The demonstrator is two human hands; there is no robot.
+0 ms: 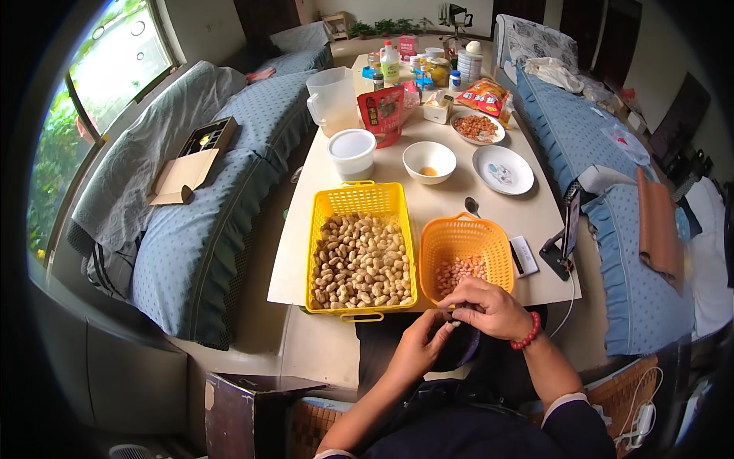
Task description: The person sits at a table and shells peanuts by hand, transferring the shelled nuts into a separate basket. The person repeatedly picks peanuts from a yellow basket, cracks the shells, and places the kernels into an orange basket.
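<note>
My left hand [414, 344] and my right hand [487, 307] meet over my lap, at the table's front edge. A small pale piece [455, 324], probably peanut shell, shows at my left thumb tip. The right fingertips are bent in against the left ones and hide what lies between them. Just beyond them stands an orange plastic basket [467, 232] with shelled pink peanuts [456, 272] in its bottom. To its left, a yellow plastic basket [355, 199] holds many unshelled peanuts [361, 264]. Below my hands is a dark container with a purple rim [471, 349], partly hidden.
Behind the baskets are a lidded white tub [352, 152], a white bowl [429, 162], a plate [503, 170] and a spoon [472, 205]. A phone on a stand [565, 241] with a cable is at the right edge. Blue-covered sofas [195, 241] flank the table [292, 275].
</note>
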